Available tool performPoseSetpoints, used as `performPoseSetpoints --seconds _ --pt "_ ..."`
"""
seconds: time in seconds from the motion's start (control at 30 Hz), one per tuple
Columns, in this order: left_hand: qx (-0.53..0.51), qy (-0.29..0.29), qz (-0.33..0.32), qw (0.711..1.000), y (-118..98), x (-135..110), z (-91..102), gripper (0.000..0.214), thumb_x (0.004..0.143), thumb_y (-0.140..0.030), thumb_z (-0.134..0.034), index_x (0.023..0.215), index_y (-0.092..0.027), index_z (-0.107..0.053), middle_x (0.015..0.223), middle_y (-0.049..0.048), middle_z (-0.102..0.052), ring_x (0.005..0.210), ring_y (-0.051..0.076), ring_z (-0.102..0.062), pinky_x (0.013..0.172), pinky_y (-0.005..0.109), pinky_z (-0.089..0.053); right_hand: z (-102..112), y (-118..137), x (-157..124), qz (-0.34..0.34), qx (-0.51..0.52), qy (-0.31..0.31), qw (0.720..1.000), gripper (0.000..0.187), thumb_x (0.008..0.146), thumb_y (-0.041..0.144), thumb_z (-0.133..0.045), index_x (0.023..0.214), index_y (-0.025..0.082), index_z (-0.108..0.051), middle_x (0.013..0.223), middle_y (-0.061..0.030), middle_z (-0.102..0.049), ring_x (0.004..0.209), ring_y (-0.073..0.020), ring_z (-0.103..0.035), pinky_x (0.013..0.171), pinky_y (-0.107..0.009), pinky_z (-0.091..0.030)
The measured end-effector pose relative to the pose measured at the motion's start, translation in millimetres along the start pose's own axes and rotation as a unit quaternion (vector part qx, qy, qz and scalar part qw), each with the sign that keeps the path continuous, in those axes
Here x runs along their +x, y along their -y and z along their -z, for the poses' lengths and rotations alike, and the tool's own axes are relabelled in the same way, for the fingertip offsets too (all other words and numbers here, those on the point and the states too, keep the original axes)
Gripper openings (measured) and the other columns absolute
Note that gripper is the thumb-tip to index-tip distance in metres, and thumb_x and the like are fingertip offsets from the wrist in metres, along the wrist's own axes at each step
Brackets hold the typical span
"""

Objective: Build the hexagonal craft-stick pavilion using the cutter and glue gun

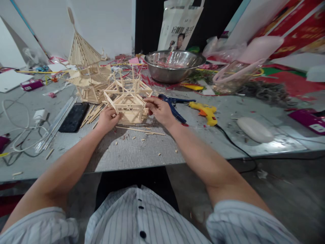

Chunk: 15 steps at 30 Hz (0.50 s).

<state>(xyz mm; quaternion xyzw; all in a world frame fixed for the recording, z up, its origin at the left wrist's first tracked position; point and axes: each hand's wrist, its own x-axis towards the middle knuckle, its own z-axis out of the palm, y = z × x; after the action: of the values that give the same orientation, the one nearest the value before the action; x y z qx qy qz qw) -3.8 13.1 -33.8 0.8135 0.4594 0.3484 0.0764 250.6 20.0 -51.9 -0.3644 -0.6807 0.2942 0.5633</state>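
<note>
Stick frame (128, 101) sits on table (132, 152), left hand (108, 118) and right hand (158, 110) each grasping a side

The left forearm (68, 166) and right forearm (200, 152) are bare. They cross the near edge of the table (132, 154) and converge toward its middle. The left hand (108, 119) lies palm down with its fingers curled in a grip. The right hand (158, 110) sits a little farther in, knuckles up, wrist bent, thumb and fingertips pinched together.
</note>
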Motion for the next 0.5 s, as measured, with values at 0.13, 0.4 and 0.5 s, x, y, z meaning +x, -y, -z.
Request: performPoseSetpoints --seconds 0.13,0.4,0.5 --pt "-0.002 0.004 -0.002 1.0 -1 1 0.2 0.031 0.082 -0.039 -0.05 0.067 -0.018 -0.066 0.081 0.0079 -0.068 0.085 0.022 -0.061 0.087 0.036 -0.048 4 0 4 0.027 -0.041 0.02 0.999 0.055 0.082 0.071 -0.052 0.097 0.02 -0.067 0.071 0.0007 -0.058 0.054 -0.0082 -0.048 0.052 -0.024 -0.043" --pt "-0.02 0.017 -0.014 1.0 4 2 3.4 0.029 0.08 -0.037 -0.05 0.064 -0.018 -0.065 0.078 0.0064 -0.068 0.079 0.019 -0.061 0.087 0.035 -0.049 10 11 -4 0.173 -0.199 0.003 0.965 0.038 0.096 0.052 -0.045 0.099 0.022 -0.069 0.088 -0.0059 -0.068 0.082 -0.0152 -0.064 0.078 -0.03 -0.051" --pt "-0.048 0.026 -0.01 0.998 7 2 6.5 0.026 0.077 -0.037 -0.052 0.066 -0.019 -0.067 0.078 0.005 -0.068 0.078 0.019 -0.062 0.085 0.034 -0.05 8 18 -13 0.22 -0.254 -0.005 0.942 0.03 0.098 0.042 -0.046 0.102 0.024 -0.07 0.09 -0.0053 -0.067 0.083 -0.0152 -0.063 0.075 -0.03 -0.051"
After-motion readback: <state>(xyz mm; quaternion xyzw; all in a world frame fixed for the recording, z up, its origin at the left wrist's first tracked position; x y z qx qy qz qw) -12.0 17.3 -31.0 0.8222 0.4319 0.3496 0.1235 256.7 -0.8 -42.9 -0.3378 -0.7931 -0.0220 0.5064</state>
